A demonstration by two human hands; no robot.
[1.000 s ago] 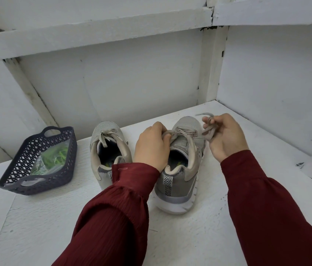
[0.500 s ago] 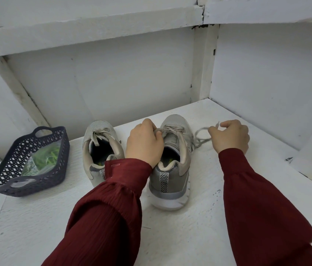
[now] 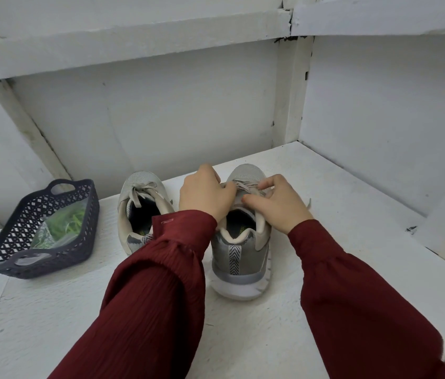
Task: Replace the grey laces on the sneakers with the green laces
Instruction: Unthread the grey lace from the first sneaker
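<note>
– White boards behind, white table (image 3: 352, 214) below. Why are both hands on one shoe (image 3: 239, 258)?

– One steadies, one works. The left hand (image 3: 205, 194) curls over the eyelet side and grips the upper, I'd say so the shoe doesn't slide. The right hand (image 3: 276, 203) pinches the grey lace (image 3: 246, 186) between thumb and fingers at the top rows, by the look of it to loosen a crossing.

– Heel toward the person?

– Yes, so the tongue and lace rows face up and away, within easy reach. A loose lace end trails on the table just right of the shoe.

– And the second shoe (image 3: 139, 187)?

– Just beside it on the left, grey lace threaded, untouched. It waits its turn.

– Where are the green laces (image 3: 68, 224)?

– Bagged in clear plastic inside the dark basket (image 3: 38, 266), further left, apart from both shoes. My guess is they stay there until the grey lace is out, so the task is at an early stage.
</note>
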